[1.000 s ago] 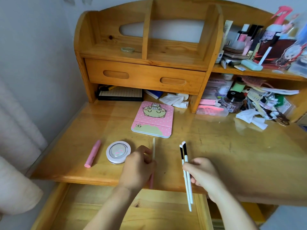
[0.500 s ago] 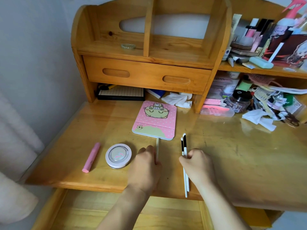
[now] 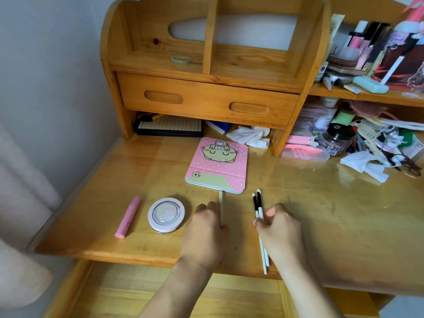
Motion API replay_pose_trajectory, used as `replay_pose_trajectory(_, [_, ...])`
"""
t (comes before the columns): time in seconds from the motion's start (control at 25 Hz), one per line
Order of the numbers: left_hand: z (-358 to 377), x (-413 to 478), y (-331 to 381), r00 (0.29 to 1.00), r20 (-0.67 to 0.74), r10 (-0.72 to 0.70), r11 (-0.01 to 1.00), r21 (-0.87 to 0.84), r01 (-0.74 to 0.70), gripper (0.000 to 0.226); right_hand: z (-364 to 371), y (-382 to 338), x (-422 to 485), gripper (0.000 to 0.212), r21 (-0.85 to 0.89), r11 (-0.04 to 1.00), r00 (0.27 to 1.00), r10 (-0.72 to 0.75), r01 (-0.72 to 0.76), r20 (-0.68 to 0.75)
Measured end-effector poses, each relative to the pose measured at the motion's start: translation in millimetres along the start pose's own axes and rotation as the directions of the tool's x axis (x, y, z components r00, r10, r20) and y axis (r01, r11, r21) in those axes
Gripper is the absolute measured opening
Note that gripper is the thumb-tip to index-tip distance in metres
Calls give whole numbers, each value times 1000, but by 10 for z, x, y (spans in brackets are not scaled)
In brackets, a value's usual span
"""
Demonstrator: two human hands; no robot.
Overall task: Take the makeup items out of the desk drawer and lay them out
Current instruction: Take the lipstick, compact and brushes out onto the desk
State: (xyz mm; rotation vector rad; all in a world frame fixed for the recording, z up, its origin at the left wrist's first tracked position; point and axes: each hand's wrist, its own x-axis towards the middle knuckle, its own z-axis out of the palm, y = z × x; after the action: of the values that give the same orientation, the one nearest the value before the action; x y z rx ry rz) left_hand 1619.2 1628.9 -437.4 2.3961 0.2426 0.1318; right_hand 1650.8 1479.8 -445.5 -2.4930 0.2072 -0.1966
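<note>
brushes (image 3: 258,208), two of them, white-handled with black near the tips, lie side by side at lower centre of the frame, and my right hand (image 3: 281,230) rests over their middles with its grip pinched together on them; their tail ends poke out past the front edge of the wooden surface (image 3: 321,214). my left hand (image 3: 206,232), just left of it, lies palm down with its grip closed on a thin pale stick (image 3: 221,206), whose far tip reaches up to touch or nearly touch the near edge of the pink cartoon-print case (image 3: 218,166) lying flat at centre frame. further left on the surface sit a round pink compact (image 3: 166,215) with a clear lid and, just beside it, a pink tube (image 3: 128,216) lying lengthwise. the desk drawer (image 3: 110,292) stands pulled out along the bottom of the frame, under my forearms, with bare wood showing inside. upper right, the shelves are crowded with bottles and clutter too jumbled to tell apart.
</note>
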Motion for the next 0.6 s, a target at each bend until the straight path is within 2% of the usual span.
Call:
replay_pose_trajectory(0.28, [-76, -51, -39, 998, -53, 29, 999, -41, -31, 14, -27, -40, -14, 28, -25, 1000, 1000, 12, -12, 11])
replay_pose_trajectory(0.48, [-309, -111, -166, 980, -196, 33, 999, -31, -40, 25, -37, -164, -98, 29, -100, 995, 999, 21, -23, -26])
replay_pose_trajectory(0.6, [-494, -142, -296, 944, -312, 109, 994, 30, -105, 29, -33, -322, -183, 31, -170, 985, 998, -26, 16, -59])
